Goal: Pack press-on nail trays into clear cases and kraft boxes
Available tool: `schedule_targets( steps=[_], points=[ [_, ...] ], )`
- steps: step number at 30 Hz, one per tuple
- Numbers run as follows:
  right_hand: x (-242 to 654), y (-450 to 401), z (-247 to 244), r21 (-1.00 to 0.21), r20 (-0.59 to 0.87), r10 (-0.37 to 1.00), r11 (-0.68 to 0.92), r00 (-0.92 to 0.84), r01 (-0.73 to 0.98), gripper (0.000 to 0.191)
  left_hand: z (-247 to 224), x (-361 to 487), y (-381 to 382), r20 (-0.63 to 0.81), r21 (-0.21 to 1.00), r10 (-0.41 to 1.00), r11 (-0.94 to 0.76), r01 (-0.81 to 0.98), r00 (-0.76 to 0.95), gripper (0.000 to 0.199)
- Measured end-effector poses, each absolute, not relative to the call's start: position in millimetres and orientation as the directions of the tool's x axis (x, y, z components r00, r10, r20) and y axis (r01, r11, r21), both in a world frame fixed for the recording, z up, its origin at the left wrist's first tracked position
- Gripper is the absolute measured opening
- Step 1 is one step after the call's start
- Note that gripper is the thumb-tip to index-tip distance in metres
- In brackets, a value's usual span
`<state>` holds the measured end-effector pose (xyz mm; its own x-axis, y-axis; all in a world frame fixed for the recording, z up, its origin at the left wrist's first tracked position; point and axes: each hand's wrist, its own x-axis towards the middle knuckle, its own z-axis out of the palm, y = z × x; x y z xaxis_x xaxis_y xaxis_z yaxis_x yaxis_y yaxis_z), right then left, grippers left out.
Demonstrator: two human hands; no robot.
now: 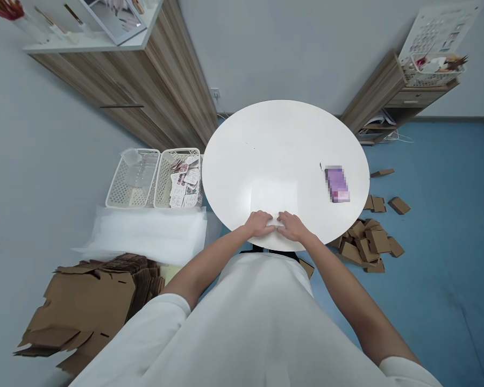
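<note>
My left hand (259,223) rests at the near edge of a round white table (282,134), its fingers apart and pointing inward. Facing it across a small gap is my right hand (291,226), also on the tabletop with fingers apart. Neither hand visibly grips anything. Just beyond the fingers a brighter rectangular patch shows on the white surface; whether it is a thin sheet or a reflection I cannot tell. Farther right on the table lies a purple, blurred-out rectangular item (337,184), apart from both hands.
Left of the table stand a basket of printed cards (157,183) and a basket with clear plastic (112,188). White foam sheets (149,231) and flattened cardboard boxes (84,301) lie nearer. Small folded boxes (367,242) are heaped on the floor at right. Cabinets flank the back.
</note>
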<state>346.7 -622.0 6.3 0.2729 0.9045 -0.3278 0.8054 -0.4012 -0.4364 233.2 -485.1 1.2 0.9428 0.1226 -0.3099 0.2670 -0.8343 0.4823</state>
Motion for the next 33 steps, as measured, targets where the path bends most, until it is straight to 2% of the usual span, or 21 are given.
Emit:
schedule_targets(
  steps=[4,7,9,11,19,23,26,28,30,31,33],
  points=[
    [361.8,-610.0,5.1,-0.44,-0.376,0.859,-0.496,0.349,0.748,0.032,4.6,250.5,-471.1,-0.355,0.486,0.167,-0.808,0.334,0.92,0.036],
    [373.2,-599.0,4.7,-0.49,-0.421,0.846,-0.515,0.326,0.703,0.033,6.6,260.2,-457.0,-0.45,0.559,0.115,-0.737,0.38,0.886,0.035],
    [379.7,-593.2,4.6,-0.519,-0.415,0.853,-0.508,0.316,0.688,0.033,6.5,262.9,-447.0,-0.466,0.623,0.091,-0.673,0.399,0.88,0.036],
    [384.9,-588.9,4.2,-0.517,-0.415,0.842,-0.531,0.345,0.671,0.032,5.5,263.6,-437.5,-0.462,0.644,0.125,-0.634,0.429,0.878,0.039],
    [394.5,-574.9,-3.9,-0.466,-0.465,0.79,-0.602,0.399,0.648,0.026,-5.3,264.8,-422.7,-0.466,0.529,0.328,-0.641,0.556,0.821,0.023],
    [397.0,-569.9,-12.4,-0.415,-0.454,0.77,-0.629,0.45,0.658,0.027,-11.6,264.9,-422.8,-0.485,0.481,0.389,-0.629,0.61,0.783,0.024],
    [398.6,-570.9,-16.9,-0.421,-0.406,0.774,-0.63,0.485,0.652,0.026,-10.7,264.0,-424.0,-0.499,0.382,0.446,-0.657,0.65,0.743,0.026],
    [399.7,-577.0,-17.4,-0.42,-0.332,0.771,-0.636,0.543,0.647,0.026,-6.3,261.6,-427.7,-0.413,0.302,0.498,-0.715,0.631,0.763,0.031],
    [399.5,-589.6,-16.3,-0.418,-0.21,0.726,-0.672,0.655,0.611,0.026,-0.5,257.3,-435.4,-0.243,0.259,0.499,-0.793,0.551,0.832,0.039],
    [398.1,-598.1,-15.6,-0.429,-0.143,0.677,-0.7,0.722,0.572,0.027,2.2,254.6,-440.7,-0.159,0.252,0.462,-0.836,0.488,0.873,0.042],
    [391.9,-617.7,-14.8,-0.498,-0.071,0.534,-0.751,0.842,0.434,0.032,5.3,248.8,-453.3,-0.08,0.262,0.306,-0.912,0.316,0.949,0.041]
  ],
)
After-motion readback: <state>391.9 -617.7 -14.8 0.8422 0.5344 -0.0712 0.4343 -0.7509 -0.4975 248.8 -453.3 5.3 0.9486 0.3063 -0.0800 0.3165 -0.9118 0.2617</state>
